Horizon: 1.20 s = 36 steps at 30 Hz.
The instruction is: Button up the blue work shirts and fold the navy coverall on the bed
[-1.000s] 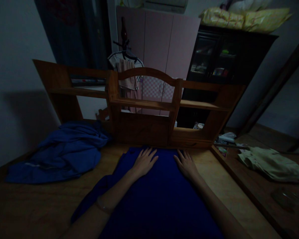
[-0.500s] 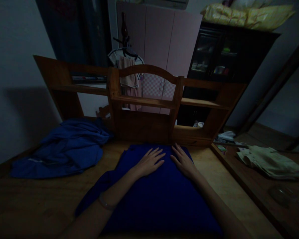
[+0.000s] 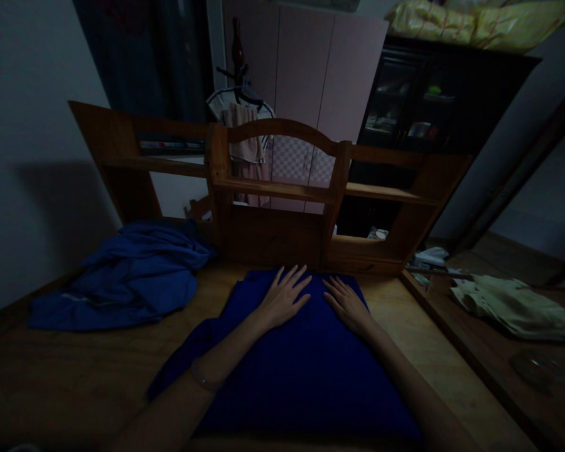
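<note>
A dark blue garment lies spread on the wooden surface right in front of me, with a sleeve-like part sticking out at its left. My left hand rests flat on its far part, fingers spread and pointing away. Beside it on the right, my right hand also lies flat on the cloth near the far right edge, its fingers stretched out. Neither hand grips anything. The exact kind of garment is hard to make out in the dim light.
A crumpled lighter blue cloth lies to the left by the wall. A wooden shelf unit closes off the far edge. On the right, past a raised wooden edge, are a folded pale green cloth and a clear glass dish.
My left hand has slid slightly away from me, toward the garment's far edge. My right hand has drawn back a little. The view has shifted slightly.
</note>
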Available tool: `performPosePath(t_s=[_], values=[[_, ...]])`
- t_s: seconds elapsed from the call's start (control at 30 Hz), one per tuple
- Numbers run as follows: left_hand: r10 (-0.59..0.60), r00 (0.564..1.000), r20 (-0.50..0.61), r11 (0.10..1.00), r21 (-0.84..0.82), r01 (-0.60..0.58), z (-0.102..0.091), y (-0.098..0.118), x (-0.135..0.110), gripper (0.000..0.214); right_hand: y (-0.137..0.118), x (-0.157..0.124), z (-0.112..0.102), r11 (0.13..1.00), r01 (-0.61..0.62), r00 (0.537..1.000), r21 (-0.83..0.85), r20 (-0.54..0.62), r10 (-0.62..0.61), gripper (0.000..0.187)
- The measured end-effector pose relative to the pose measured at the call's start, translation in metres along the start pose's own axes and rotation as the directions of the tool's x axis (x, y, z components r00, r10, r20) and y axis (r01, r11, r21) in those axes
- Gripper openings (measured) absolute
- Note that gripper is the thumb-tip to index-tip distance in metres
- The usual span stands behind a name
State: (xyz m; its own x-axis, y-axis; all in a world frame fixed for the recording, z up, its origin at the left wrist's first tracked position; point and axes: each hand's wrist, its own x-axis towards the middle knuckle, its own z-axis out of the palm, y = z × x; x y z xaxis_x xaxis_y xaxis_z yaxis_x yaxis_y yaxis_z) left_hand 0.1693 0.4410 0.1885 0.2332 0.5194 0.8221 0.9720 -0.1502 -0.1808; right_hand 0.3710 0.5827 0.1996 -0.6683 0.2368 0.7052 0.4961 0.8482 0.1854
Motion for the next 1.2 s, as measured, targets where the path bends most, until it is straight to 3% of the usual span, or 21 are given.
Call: performPosePath(t_s=[0.17, 0.33, 0.47, 0.63, 0.77, 0.9, 1.07, 1.2], values=[[-0.020, 0.998, 0.067, 1.000, -0.011, 0.020, 0.002, 0.001, 0.000, 0.054, 0.000, -0.001, 0.000, 1.000, 0.000, 1.000, 0.004, -0.004, 0.000, 0.058], [-0.046, 0.996, -0.080, 0.999, -0.003, 0.046, 0.000, 0.005, 0.001, 0.057, 0.001, -0.001, 0.001, 1.000, 0.002, 1.000, 0.010, -0.014, -0.002, 0.058], [-0.024, 0.998, 0.065, 0.999, -0.031, 0.026, 0.004, 0.001, 0.001, 0.055, 0.002, 0.000, 0.002, 1.000, 0.015, 1.000, 0.024, -0.020, -0.014, 0.058], [-0.073, 0.997, -0.026, 0.994, -0.079, 0.071, 0.007, -0.004, 0.002, 0.057, 0.002, 0.000, 0.002, 1.000, 0.012, 1.000, 0.026, -0.016, -0.011, 0.057], [-0.069, 0.993, 0.098, 0.992, -0.102, 0.079, 0.010, -0.005, 0.002, 0.056, 0.002, 0.000, 0.002, 0.999, 0.007, 1.000, 0.033, -0.011, -0.006, 0.057], [-0.092, 0.995, 0.032, 0.987, -0.127, 0.095, 0.009, -0.005, 0.002, 0.058, 0.001, -0.001, 0.000, 0.999, 0.009, 1.000, 0.033, -0.016, -0.009, 0.057], [-0.068, 0.980, 0.187, 0.991, -0.104, 0.089, 0.012, -0.007, 0.001, 0.059, 0.002, -0.001, 0.000, 0.999, 0.008, 1.000, 0.036, -0.014, -0.008, 0.057], [-0.066, 0.980, 0.188, 0.990, -0.108, 0.087, 0.015, -0.009, 0.000, 0.060, 0.003, -0.001, 0.002, 0.999, 0.012, 1.000, 0.042, -0.020, -0.011, 0.057]])
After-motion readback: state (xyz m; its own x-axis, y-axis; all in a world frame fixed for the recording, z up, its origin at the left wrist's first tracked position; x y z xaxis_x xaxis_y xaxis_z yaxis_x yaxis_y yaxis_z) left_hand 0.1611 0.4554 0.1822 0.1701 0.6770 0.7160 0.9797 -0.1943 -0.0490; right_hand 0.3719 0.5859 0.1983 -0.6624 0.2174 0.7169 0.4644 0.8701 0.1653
